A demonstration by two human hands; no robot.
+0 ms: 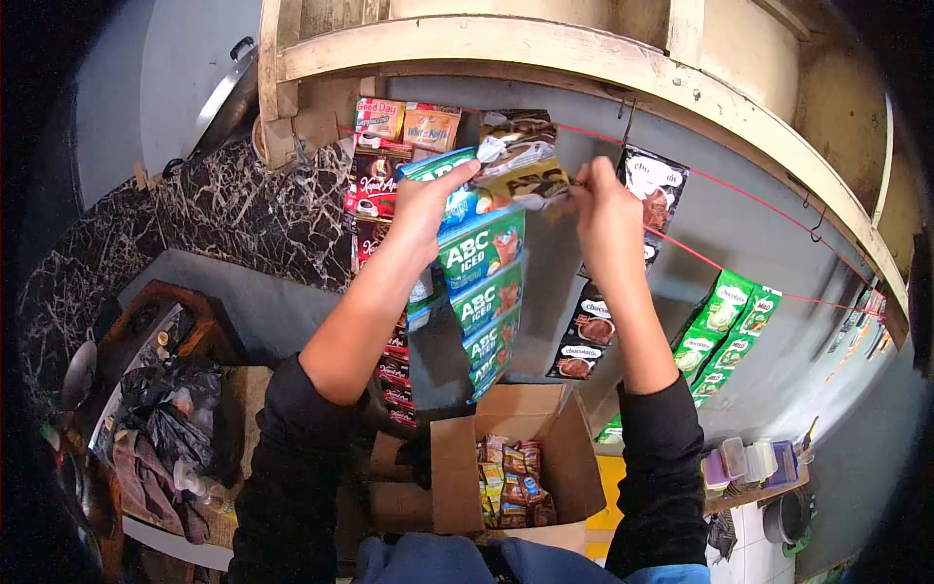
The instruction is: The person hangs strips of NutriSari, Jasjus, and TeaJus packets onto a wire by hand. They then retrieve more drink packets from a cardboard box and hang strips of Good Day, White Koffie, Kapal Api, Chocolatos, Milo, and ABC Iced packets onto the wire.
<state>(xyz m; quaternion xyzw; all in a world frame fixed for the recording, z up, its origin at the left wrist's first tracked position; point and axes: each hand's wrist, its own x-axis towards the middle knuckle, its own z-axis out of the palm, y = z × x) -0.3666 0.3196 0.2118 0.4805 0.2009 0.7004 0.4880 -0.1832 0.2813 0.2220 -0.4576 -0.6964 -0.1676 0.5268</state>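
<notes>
My left hand (428,212) is closed on a hanging strip of blue-and-green ABC Iced drink sachets (482,255), thumb across its top. The strip hangs down in front of me, with several sachets joined end to end. My right hand (608,209) is raised to its right, fingers pinched at the right edge of a gold-and-brown ABC sachet strip (525,183); its fingertips are partly hidden. Behind my left hand hang red Kopi Api sachets (377,185) and Good Day sachets (379,119). Black Chocolatos sachets (654,190) hang just beyond my right hand.
Red string (700,255) runs along the wall below a wooden shelf (506,41). Green sachet strips (715,336) hang at right. Below me, an open cardboard box (455,477) holds several sachets. Plastic containers (735,459) stand lower right; a black plastic bag (180,419) lies at left.
</notes>
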